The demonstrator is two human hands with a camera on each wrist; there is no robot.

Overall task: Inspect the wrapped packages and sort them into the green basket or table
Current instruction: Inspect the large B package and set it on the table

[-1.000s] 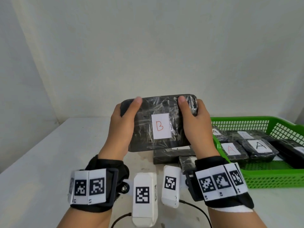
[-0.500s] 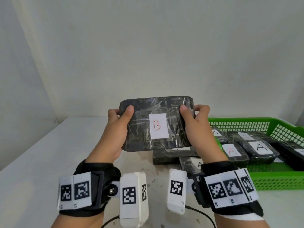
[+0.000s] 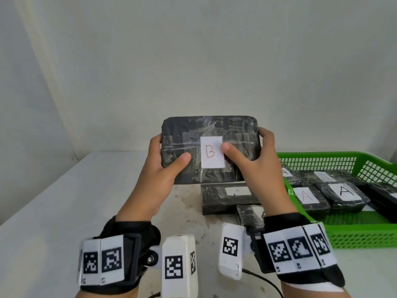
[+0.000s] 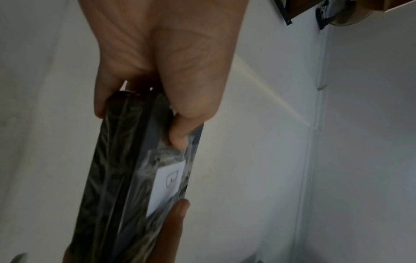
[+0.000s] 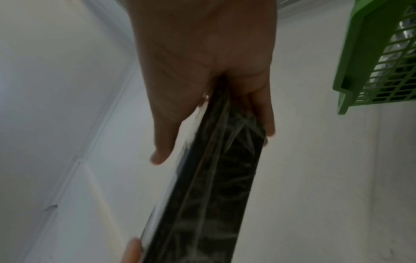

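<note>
Head view, wrists: black bands with white coded tags sit nearest the camera, above the white counter (image 3: 53, 211).
Left hand (image 3: 158, 179): grips the left end of the package marked B (image 3: 209, 150), thumb pressed on its front, fingers curled behind.
Right hand (image 3: 257, 168): grips the right end of the same package, thumb tip touching the edge of the white label (image 3: 211, 152).
Package marked B: black, wrapped in clear film, held upright in the air above the counter, label facing the camera.
Loose packages (image 3: 227, 197): two black ones lie on the counter below the held package, just beside the green basket (image 3: 352, 235).
Green basket: right of the held package, holding several black packages labelled A (image 3: 341, 195).
Wrist views: each shows the held package edge-on, pinched between thumb and fingers.
</note>
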